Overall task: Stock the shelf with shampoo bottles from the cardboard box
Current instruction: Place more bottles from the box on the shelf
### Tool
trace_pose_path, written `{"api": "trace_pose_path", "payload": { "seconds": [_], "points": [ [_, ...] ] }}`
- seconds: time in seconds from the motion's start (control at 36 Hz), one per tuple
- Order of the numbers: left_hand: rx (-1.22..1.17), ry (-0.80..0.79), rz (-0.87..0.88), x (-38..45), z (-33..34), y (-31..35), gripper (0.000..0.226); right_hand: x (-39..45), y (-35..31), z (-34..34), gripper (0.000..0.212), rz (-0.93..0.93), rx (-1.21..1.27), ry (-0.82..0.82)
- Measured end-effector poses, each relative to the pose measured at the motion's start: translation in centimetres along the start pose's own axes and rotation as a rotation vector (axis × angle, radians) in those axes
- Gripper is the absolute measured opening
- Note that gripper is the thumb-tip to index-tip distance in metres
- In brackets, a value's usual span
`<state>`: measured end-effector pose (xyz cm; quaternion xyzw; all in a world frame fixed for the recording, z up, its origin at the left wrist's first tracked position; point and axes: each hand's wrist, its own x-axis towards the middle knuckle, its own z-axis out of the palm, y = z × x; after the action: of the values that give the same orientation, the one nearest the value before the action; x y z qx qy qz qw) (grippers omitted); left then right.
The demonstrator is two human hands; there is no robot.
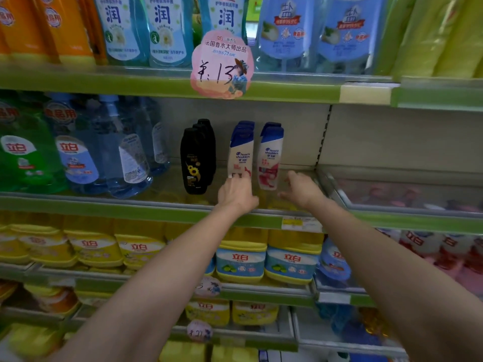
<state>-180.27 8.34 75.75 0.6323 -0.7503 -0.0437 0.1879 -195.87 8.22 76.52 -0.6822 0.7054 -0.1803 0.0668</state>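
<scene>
On the middle shelf (pixel 156 205) stand two rows of white-and-blue shampoo bottles. My left hand (pixel 236 192) grips the base of the front bottle of the left row (pixel 241 152). The right row's front bottle (pixel 270 155) stands upright just left of my right hand (pixel 300 190), which hovers with fingers spread and holds nothing. A short row of black shampoo bottles (pixel 194 160) stands to the left of both. The cardboard box is out of view.
Large blue and green detergent bottles (pixel 78 152) fill the shelf's left part. Bare shelf space lies right of the shampoo up to the upright divider (pixel 324 137). A pink price tag (pixel 222 64) hangs from the shelf above. Yellow tubs (pixel 243 259) sit below.
</scene>
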Motion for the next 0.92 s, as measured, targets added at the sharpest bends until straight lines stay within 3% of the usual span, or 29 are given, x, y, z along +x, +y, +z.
{"api": "trace_pose_path", "payload": {
  "seconds": [0.17, 0.33, 0.47, 0.92],
  "points": [
    [0.076, -0.06, 0.078, -2.6, 1.0, 2.4, 0.049, -3.3, 1.9, -0.2, 0.047, -0.098, -0.116, 0.007],
    [0.133, 0.111, 0.193, -5.3, 1.9, 4.4, 0.037, -6.7, 4.4, -0.3, 0.045, -0.158, -0.18, 0.003],
    [0.143, 0.0, 0.227, -7.8, 3.3, 5.9, 0.034, -9.5, 5.8, 0.3, 0.032, -0.239, -0.256, 0.104],
    [0.235, -0.387, 0.192, -16.2, 14.3, 6.2, 0.043, -19.0, 12.7, 10.2, 0.045, -0.121, -0.227, -0.311]
  ]
}}
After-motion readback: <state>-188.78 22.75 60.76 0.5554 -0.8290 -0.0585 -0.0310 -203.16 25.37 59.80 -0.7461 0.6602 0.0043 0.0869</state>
